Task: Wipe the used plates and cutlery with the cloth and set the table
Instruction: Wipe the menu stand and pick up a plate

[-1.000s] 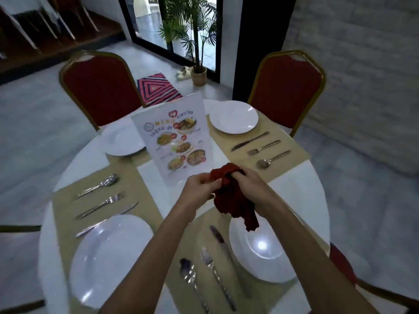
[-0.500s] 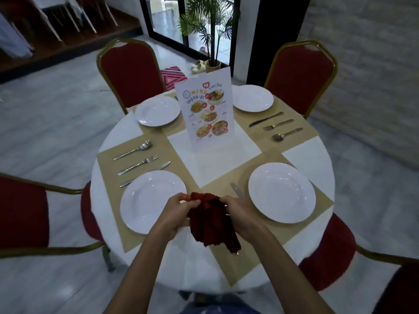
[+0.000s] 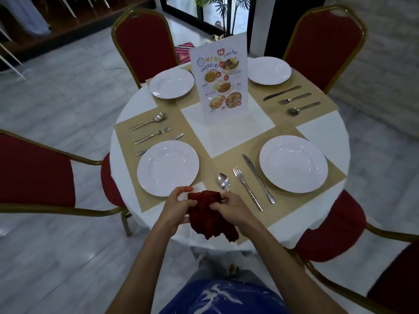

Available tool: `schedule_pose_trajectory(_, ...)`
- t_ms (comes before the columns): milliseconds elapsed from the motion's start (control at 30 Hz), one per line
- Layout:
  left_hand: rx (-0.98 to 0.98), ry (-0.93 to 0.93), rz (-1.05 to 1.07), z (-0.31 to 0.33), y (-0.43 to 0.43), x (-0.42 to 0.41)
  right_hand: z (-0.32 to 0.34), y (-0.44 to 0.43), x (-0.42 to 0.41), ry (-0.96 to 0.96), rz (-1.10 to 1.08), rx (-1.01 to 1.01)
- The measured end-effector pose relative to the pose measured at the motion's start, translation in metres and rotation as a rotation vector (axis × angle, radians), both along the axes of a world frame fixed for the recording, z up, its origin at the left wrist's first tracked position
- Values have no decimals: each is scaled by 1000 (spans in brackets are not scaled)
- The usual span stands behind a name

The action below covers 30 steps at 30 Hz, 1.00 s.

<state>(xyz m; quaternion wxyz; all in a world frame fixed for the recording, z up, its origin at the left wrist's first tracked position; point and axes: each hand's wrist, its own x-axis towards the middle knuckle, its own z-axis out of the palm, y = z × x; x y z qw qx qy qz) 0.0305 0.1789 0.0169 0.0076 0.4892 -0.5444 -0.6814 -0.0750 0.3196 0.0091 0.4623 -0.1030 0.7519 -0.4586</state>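
Red cloth (image 3: 209, 214) sits bunched between your two hands at the near edge of the table (image 3: 317, 123); the head view is the only one you have. Your left hand (image 3: 175, 207) grips its left side with curled fingers, and your right hand (image 3: 233, 210) pinches its top and right side. A loose tail hangs below both hands, past the table's edge.

Four plates (image 3: 293, 163) lie on mats (image 3: 222, 162) with cutlery beside them, so the setting looks nearly done.

The spoon (image 3: 223, 182) lies just beyond your right hand, its handle running behind the cloth. Swing the cloth forward and the tail or your knuckles could drag it askew. The fork (image 3: 246, 188) and knife (image 3: 257, 177) lie just beside it, so one nudge could spoil the row.

The left plate (image 3: 167, 168) is near your left hand, and a snagged fold could slide it. Reach across carelessly and the upright menu (image 3: 220, 82) could tip. Loosen either hand and the cloth could drop to the floor (image 3: 68, 257).
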Motion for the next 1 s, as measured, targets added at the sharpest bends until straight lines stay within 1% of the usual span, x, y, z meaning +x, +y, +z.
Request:
schedule_pose_trajectory(133, -24, -16, -17, -13, -2, 15, -13, -5, 7, 106, 1, 56)
schedule_pose_trajectory(267, -43, -49, -6, -32, -11, 23, -27, -17, 10, 280, 18, 154)
schedule_pose_trajectory(333, -100, -97, -41, -44, -18, 26, -36, -28, 17, 355, -13, 194)
schedule_pose_trajectory(400, -206, -154, -172, -54, -27, 30, -47, -36, 27, 471, 2, 247)
schedule_pose_trajectory(433, -256, -183, -281, -56, -33, 33, -51, -38, 35, 553, 2, 281)
schedule_pose_trajectory(500, -346, -197, -470, -58, -47, 38, -57, -39, 51, 709, -60, 314)
schedule_pose_trajectory(567, -450, -186, -627, -53, -59, 40, -60, -39, 68, 742, -94, 301)
schedule_pose_trajectory(633, -573, -183, -786, -52, -74, 40, -66, -45, 86, 730, -34, 328)
schedule_pose_trajectory(700, -692, -152, -842, -51, -78, 40, -71, -50, 103, 740, -6, 400)
schedule_pose_trajectory(800, -909, 12, -832, -48, -71, 36, -76, -60, 120, 784, -61, 455)
schedule_pose_trajectory(867, -910, 124, -912, -54, -61, 31, -79, -69, 132, 813, -86, 485)
schedule_pose_trajectory(933, -877, 149, -1042, -64, -55, 28, -86, -73, 143, 832, -158, 521)
schedule_pose_trajectory(1000, -893, 126, -1156, -76, -60, 30, -87, -75, 151, 820, -205, 585)
